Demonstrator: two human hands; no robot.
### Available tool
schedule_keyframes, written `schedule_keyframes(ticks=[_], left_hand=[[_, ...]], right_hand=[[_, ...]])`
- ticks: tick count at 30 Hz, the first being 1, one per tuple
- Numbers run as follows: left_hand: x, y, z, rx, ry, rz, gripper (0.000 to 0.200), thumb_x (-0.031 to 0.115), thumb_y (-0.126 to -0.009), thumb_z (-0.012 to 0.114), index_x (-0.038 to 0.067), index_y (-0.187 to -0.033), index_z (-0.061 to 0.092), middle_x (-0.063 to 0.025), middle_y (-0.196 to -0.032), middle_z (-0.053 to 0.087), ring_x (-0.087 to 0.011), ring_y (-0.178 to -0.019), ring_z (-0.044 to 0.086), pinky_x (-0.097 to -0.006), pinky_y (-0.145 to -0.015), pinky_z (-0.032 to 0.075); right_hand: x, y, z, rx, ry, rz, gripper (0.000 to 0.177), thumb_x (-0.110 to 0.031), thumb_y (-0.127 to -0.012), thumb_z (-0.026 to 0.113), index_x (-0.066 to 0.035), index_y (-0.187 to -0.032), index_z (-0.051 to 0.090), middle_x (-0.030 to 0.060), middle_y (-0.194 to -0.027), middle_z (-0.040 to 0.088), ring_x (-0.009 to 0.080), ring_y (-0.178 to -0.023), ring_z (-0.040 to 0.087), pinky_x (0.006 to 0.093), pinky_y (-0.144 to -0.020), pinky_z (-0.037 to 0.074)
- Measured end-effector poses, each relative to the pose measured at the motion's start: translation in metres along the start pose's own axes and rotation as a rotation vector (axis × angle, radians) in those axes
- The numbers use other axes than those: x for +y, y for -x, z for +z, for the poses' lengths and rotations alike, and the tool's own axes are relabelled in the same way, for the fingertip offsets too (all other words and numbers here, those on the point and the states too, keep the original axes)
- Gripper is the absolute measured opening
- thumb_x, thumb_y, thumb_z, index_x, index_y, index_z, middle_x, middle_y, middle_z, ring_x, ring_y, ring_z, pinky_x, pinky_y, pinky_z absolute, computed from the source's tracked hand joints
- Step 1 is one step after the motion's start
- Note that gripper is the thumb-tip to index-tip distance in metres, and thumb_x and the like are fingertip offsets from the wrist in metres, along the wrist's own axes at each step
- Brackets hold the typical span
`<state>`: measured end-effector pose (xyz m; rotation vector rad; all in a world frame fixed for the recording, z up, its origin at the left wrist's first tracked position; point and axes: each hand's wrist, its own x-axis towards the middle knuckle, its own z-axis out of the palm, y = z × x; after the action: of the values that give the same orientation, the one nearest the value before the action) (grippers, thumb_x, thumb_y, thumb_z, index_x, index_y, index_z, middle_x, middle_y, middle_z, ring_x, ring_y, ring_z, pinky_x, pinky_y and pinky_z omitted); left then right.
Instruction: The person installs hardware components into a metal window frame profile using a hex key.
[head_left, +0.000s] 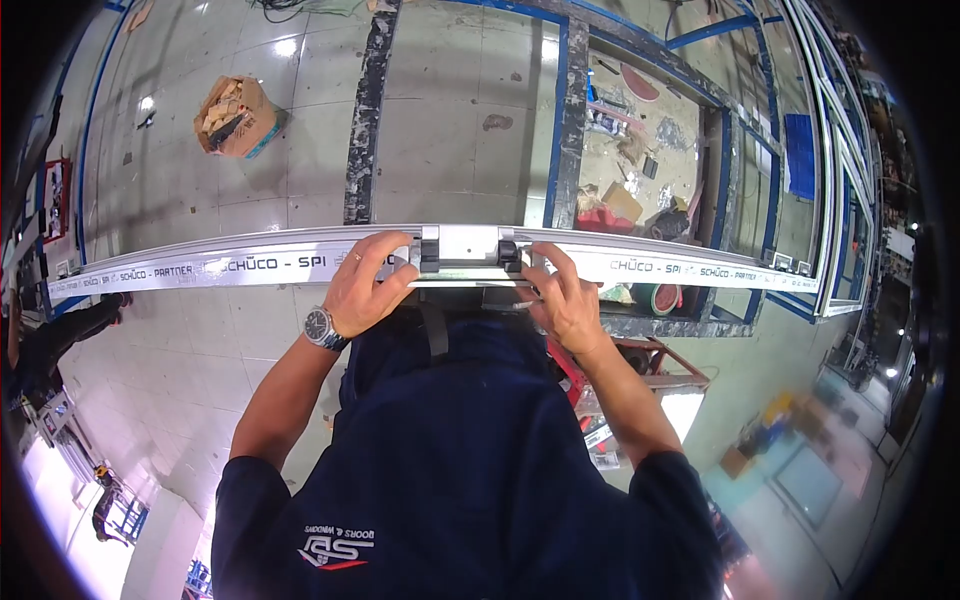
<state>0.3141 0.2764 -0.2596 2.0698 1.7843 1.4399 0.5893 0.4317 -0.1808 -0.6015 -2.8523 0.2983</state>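
A long silver aluminium profile (270, 264) with printed protective film runs across the view in front of my body. At its middle sits a bright metal plate (469, 243), with a black block (430, 250) at its left and another black block (509, 252) at its right. My left hand (365, 285), wearing a wristwatch (322, 327), has thumb and fingers closed at the left block. Bent fingers of my right hand (568, 305) close around the right block's outer side. Both hands also touch the profile, and their fingers partly cover the blocks' outer ends.
Beyond the profile, a blue metal frame (562, 120) with dark-marked bars stands on the tiled floor. An open cardboard box (238, 118) holds scraps at the left. A tray-like shelf (655, 85) carries loose parts at right. Another person's dark-clothed limb (75, 325) shows far left.
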Motion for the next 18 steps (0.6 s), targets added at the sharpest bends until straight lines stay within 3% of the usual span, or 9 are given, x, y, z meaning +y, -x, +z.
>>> schedule_keyframes(ticks=[4,7,12,18], left_hand=[[0.001,0.002,-0.003,-0.04,-0.067,0.049,0.031,0.008,-0.071,0.078,0.008,-0.098,0.064,-0.0104,-0.115,0.063,-0.0311,-0.105,0.063,-0.0421,-0.084,0.056],[0.005,0.006,-0.002,-0.063,-0.084,0.089,0.033,0.01,-0.071,0.079,0.01,-0.101,0.066,-0.0087,-0.114,0.063,-0.0292,-0.104,0.063,-0.0419,-0.085,0.055],[0.017,0.013,0.004,-0.047,-0.096,0.068,0.036,0.014,-0.073,0.086,0.009,-0.103,0.067,-0.0094,-0.116,0.063,-0.0314,-0.108,0.06,-0.048,-0.095,0.048],[0.018,0.017,-0.003,-0.023,-0.138,-0.072,0.041,0.016,-0.075,0.085,0.008,-0.112,0.069,-0.008,-0.123,0.064,-0.0294,-0.112,0.059,-0.05,-0.098,0.047]], right_hand=[[-0.001,0.008,0.007,-0.006,-0.018,0.129,0.057,-0.009,-0.075,0.08,-0.014,-0.129,0.061,0.0083,-0.136,0.055,0.021,-0.074,0.072,0.0366,-0.056,0.058],[-0.004,0.016,0.013,0.021,-0.009,0.115,0.06,-0.009,-0.075,0.08,-0.014,-0.131,0.06,0.0079,-0.136,0.055,0.0203,-0.076,0.072,0.0367,-0.057,0.058],[-0.008,0.025,0.02,0.046,0.02,0.149,0.056,-0.014,-0.077,0.082,-0.015,-0.13,0.061,0.0071,-0.134,0.057,0.0209,-0.076,0.072,0.0357,-0.057,0.059],[-0.003,0.027,0.021,0.123,0.02,0.123,0.05,-0.016,-0.079,0.083,-0.017,-0.125,0.065,0.0081,-0.136,0.06,0.0228,-0.076,0.073,0.0339,-0.056,0.059]])
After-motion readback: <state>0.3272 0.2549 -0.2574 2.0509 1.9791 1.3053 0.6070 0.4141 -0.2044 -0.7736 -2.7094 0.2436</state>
